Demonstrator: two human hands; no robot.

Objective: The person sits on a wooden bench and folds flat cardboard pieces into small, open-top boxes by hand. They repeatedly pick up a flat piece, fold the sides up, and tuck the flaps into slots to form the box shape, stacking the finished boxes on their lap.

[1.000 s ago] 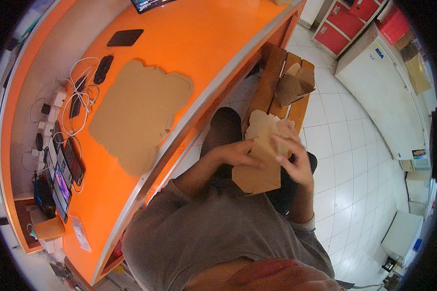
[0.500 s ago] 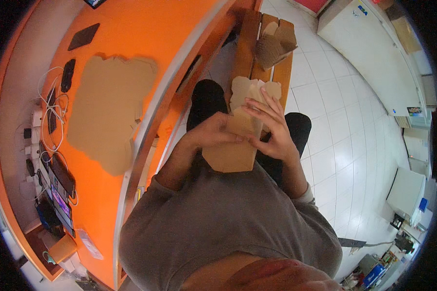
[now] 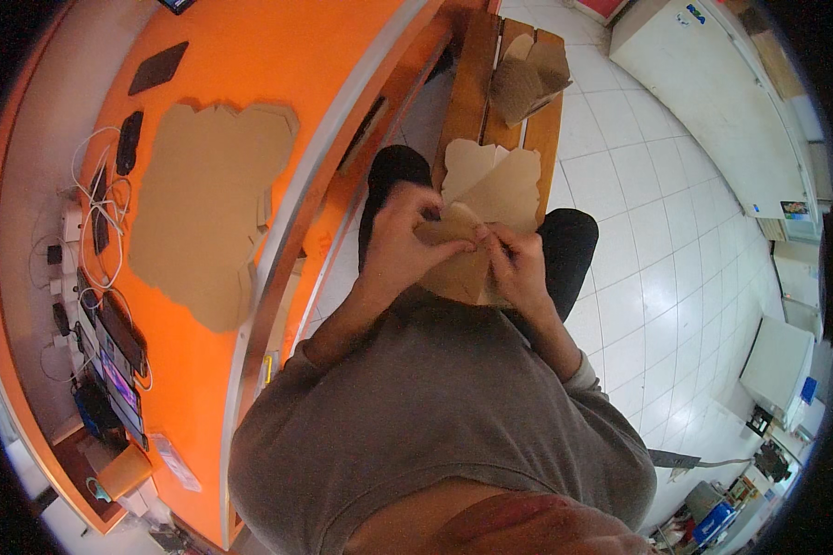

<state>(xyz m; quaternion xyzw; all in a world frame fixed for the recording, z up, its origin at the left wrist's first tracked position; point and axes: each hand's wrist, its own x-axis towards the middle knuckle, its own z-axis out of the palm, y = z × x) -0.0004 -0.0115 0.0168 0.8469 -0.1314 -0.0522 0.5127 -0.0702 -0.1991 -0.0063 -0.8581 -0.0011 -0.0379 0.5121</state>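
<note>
left hand (image 3: 400, 242): fingers curled, pinching a flap | right hand (image 3: 520, 265): pinching the same flap's other side | cardboard box (image 3: 491, 199): plain brown, half-folded, flaps up, held over the lap | flat cardboard sheets (image 3: 204, 208) on the orange table (image 3: 278, 55)

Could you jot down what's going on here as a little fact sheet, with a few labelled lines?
Place: a person seated beside an orange counter, white tiled floor
Left hand: grips a brown cardboard piece over the lap
Right hand: pinches a flap of the same piece
On the counter: flat cardboard sheets, phones and cables
Ahead: a folded cardboard box on a wooden bench
</note>
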